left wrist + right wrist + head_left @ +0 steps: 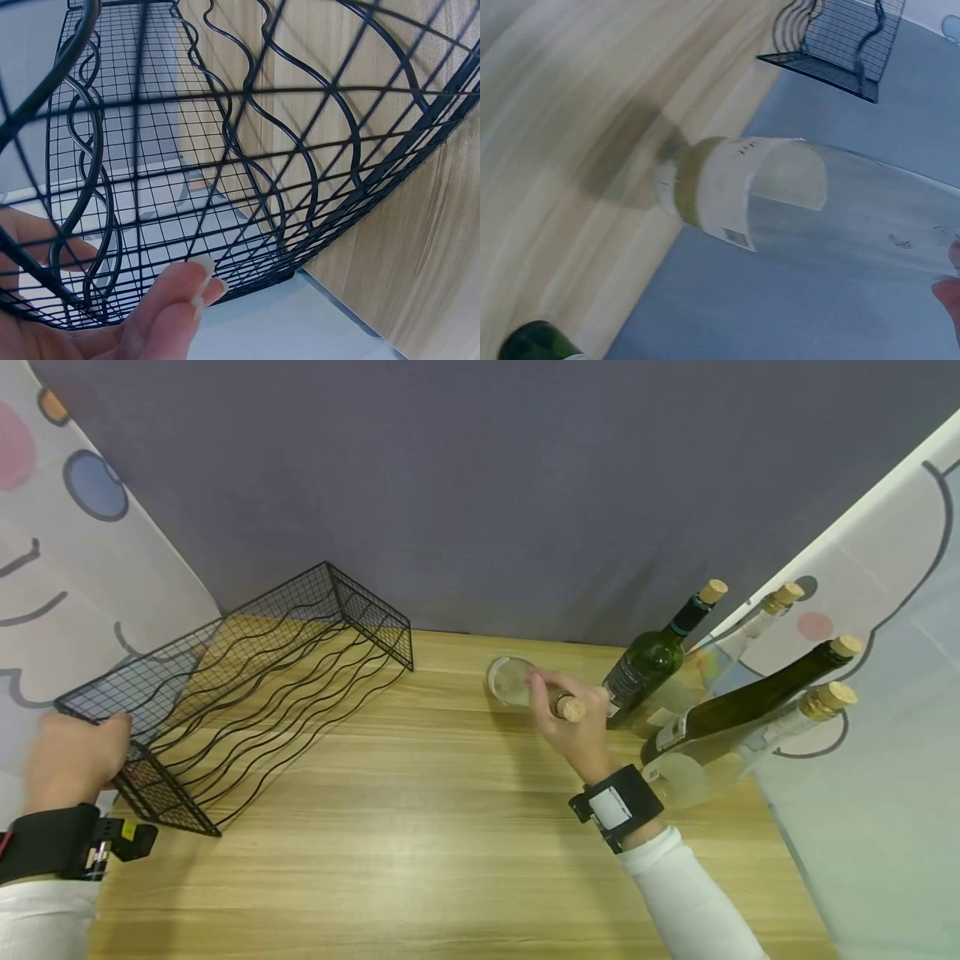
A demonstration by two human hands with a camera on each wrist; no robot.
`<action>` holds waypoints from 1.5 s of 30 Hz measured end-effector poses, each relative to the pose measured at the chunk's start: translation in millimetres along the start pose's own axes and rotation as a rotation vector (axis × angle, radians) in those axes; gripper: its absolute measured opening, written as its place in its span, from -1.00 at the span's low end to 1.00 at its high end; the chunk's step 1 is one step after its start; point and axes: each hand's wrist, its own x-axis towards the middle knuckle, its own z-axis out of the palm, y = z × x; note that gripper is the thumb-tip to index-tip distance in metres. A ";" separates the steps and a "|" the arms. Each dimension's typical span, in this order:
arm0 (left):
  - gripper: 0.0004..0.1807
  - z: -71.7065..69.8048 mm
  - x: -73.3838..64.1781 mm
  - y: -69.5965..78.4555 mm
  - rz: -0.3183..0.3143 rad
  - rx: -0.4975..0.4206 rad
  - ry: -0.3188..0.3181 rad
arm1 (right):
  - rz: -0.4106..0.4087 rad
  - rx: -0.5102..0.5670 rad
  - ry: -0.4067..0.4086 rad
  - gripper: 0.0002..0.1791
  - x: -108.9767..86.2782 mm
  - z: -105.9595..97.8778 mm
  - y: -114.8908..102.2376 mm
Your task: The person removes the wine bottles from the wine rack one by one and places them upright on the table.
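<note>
At the left of the head view, my left hand grips the near corner of a black wire rack with wavy bars. The left wrist view has thumb and fingers around the mesh of its end panel. Right of the rack, my right hand holds a clear glass bottle by its corked neck. In the right wrist view the labelled lower part of this bottle shows, its base close over the table beside its shadow.
Right of my right hand stand a green wine bottle, a slim dark green bottle and clear bottles, all corked. The wooden table meets a grey back wall; patterned panels flank both sides.
</note>
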 end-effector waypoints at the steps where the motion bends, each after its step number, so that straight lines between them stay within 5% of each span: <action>1: -0.17 -0.4 -0.7 0.4 -0.001 0.003 0.000 | 0.008 -0.004 0.002 -0.83 2.8 0.9 -0.2; 7: -0.21 -2.4 -4.6 3.8 0.014 0.030 0.003 | 0.059 0.012 0.035 -0.78 16.4 4.6 -1.1; 16: -0.30 -0.6 -5.8 2.0 0.022 -0.007 0.007 | 0.338 0.358 0.184 -0.62 33.4 8.5 -4.8; 22: -0.25 -1.0 -4.2 2.0 0.003 0.018 0.000 | 0.404 0.372 0.222 -0.59 38.9 8.3 -3.8; 45: -0.12 1.4 -2.4 0.3 -0.015 0.019 -0.009 | 0.612 0.386 0.120 -0.53 58.0 10.0 0.8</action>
